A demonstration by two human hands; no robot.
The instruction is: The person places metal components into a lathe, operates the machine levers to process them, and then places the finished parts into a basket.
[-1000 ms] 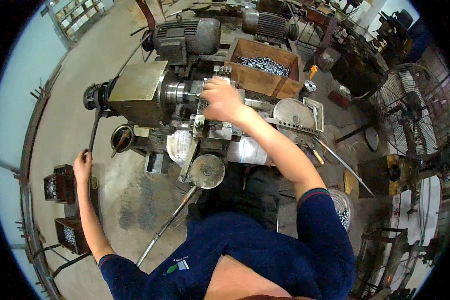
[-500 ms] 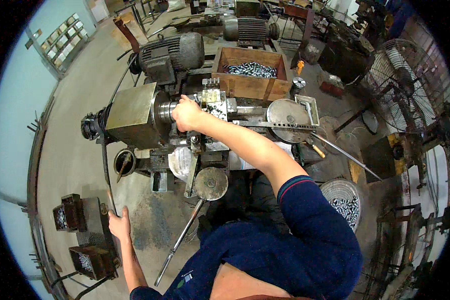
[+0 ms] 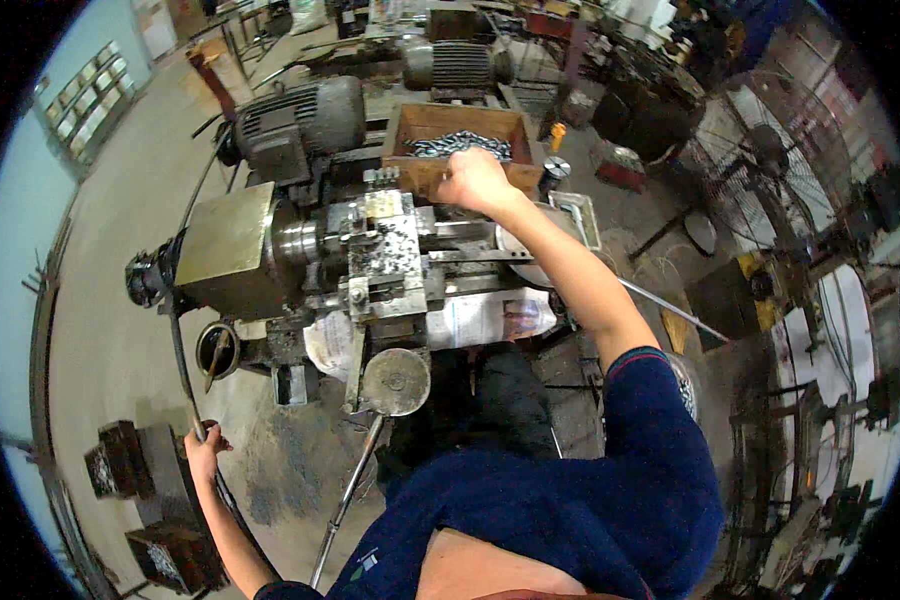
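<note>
My right hand point(image 3: 475, 180), its fingers curled together, hangs at the near edge of the wooden crate point(image 3: 530, 150) behind the lathe. Inside that crate is a heap of small shiny metal parts point(image 3: 432, 147). Whatever the fingers hold, if anything, is hidden. At lower left my left hand point(image 3: 205, 448) is closed round a long dark lever rod point(image 3: 188, 375) that runs up beside the headstock point(image 3: 225, 240). Between my hands lie the lathe's spindle point(image 3: 295, 241) and its tool slide point(image 3: 385, 255), strewn with dark chips.
A round handle plate point(image 3: 396, 382) with a long bar stands in front of the lathe. Motors point(image 3: 315, 115) sit behind it. Part bins point(image 3: 175, 555) are at lower left, a pot point(image 3: 217, 349) nearby. A large fan point(image 3: 770, 150) stands at right.
My right hand has left the spindle and moved right and away from me to the wooden crate. My left hand stays at the lever rod. The whole view has shifted slightly.
</note>
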